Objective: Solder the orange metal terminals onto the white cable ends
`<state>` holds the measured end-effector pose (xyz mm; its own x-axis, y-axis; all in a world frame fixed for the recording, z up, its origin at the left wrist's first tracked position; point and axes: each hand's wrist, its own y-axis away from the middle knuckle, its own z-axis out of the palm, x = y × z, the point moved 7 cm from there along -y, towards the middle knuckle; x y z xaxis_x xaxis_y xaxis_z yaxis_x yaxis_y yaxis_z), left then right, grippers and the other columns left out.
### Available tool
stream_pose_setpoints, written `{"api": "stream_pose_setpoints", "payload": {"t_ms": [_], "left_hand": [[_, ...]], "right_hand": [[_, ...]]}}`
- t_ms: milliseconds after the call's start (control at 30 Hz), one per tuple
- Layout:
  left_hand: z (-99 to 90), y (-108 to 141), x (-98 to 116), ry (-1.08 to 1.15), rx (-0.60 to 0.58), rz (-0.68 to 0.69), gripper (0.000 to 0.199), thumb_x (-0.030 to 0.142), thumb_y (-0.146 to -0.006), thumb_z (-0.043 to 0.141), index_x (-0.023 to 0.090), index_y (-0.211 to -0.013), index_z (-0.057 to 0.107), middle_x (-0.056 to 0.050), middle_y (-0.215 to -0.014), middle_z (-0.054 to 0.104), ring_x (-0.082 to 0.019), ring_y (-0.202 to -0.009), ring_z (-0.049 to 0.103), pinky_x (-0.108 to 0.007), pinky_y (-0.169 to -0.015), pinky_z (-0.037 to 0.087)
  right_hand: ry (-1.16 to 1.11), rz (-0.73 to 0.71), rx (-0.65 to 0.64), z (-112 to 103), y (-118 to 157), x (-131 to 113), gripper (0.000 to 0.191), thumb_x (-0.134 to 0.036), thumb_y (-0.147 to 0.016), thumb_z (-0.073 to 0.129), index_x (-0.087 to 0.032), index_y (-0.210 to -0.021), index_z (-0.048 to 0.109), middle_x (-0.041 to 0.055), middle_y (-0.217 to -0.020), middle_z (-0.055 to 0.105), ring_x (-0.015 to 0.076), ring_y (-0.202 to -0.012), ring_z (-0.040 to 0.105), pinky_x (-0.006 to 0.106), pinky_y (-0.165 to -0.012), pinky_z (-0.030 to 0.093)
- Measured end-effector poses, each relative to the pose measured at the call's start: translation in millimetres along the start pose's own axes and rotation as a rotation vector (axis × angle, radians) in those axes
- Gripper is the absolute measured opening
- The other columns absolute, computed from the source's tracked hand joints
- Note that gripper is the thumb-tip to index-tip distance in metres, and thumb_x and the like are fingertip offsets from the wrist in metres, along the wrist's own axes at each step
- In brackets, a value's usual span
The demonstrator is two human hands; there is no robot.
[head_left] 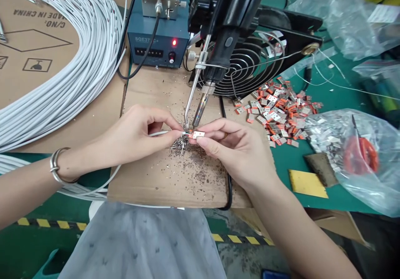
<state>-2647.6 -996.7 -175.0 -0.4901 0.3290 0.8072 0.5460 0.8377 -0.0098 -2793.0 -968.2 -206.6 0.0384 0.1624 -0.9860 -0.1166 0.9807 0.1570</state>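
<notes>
My left hand (150,131) pinches the end of a white cable (159,133) between thumb and fingertips. In my right hand (233,143), thumb and fingers grip a small metal USB connector (198,134) with an orange-red part. The cable's end meets the connector directly under the tip of a soldering iron (201,104). Beside the iron, a bent metal feed tube (191,95) comes down to the same spot. Whether the iron touches the joint cannot be made out. Dark solder bits (183,143) are scattered on the cardboard (140,179) below.
A large coil of white cables (93,58) lies at left. Behind stands a blue solder feeder (156,41) with a red light. A black fan (246,66) sits behind the iron. At right are piled USB connectors (278,112), a yellow sponge (308,183) and a plastic bag (381,187).
</notes>
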Motion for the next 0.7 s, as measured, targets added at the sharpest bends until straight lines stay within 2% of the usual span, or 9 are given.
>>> {"api": "stream_pose_setpoints", "payload": {"t_ms": [133,567,700], "left_hand": [[0.5,0.3,1.4,0.009,-0.004,-0.001,0.011,0.024,-0.077,0.062,0.018,-0.078,0.071,0.006,-0.043,0.036,-0.006,-0.042,0.027,-0.021,-0.038,0.02],[-0.5,-0.6,0.5,0.019,0.003,-0.004,0.012,0.025,-0.077,0.062,0.019,-0.077,0.072,0.005,-0.043,0.041,-0.007,-0.042,0.027,-0.022,-0.038,0.02],[-0.7,-0.8,-0.7,0.007,-0.001,-0.019,0.012,0.027,-0.077,0.062,0.019,-0.077,0.072,0.004,-0.044,0.045,-0.007,-0.041,0.028,-0.022,-0.038,0.021]], "right_hand": [[-0.027,-0.007,-0.024,0.6,0.1,0.7,0.009,-0.019,-0.07,0.073,-0.022,-0.077,0.068,0.0003,-0.073,0.073,0.0114,-0.067,0.068,0.019,-0.058,0.054],[-0.08,0.031,-0.03,-0.4,1.3,6.4,0.01,-0.023,-0.068,0.075,-0.023,-0.077,0.068,-0.0007,-0.073,0.073,0.0131,-0.069,0.069,0.023,-0.065,0.056],[-0.02,0.014,0.014,-1.6,1.0,3.4,0.01,-0.024,-0.067,0.075,-0.022,-0.075,0.068,-0.0001,-0.073,0.073,0.0139,-0.069,0.069,0.024,-0.064,0.056]]}}
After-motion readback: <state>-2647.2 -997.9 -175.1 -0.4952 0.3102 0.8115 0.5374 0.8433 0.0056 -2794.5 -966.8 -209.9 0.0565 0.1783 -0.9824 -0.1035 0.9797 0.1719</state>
